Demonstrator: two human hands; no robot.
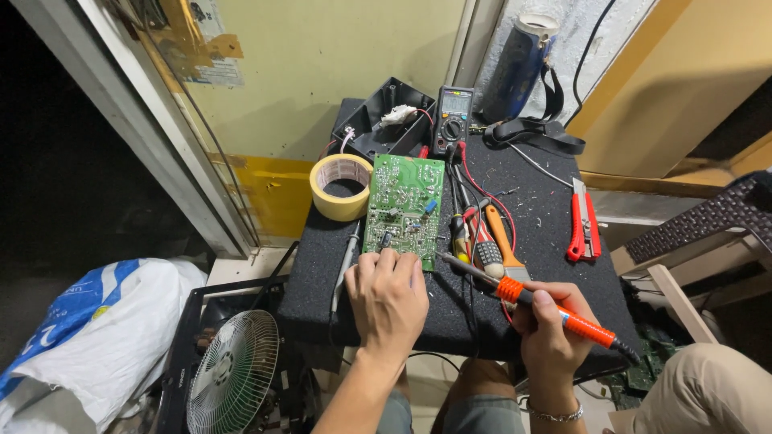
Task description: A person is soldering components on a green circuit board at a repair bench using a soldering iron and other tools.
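Light falls from above and slightly in front, bright on the black work mat (531,217) and the pale wall panel (322,64) behind it — the rest sinks fast into dark. The left edge is nearly black, with little detail readable there. A soft shadow lies under the left hand (388,299) on the mat. The green circuit board (404,207) shows small glints but no harsh glare; the white plastic bag (96,337) at lower left is bright without burning out. Focus is sharp at the centre. Straight lines bow outward near the edges — wide-angle distortion — and the corners look a little soft.
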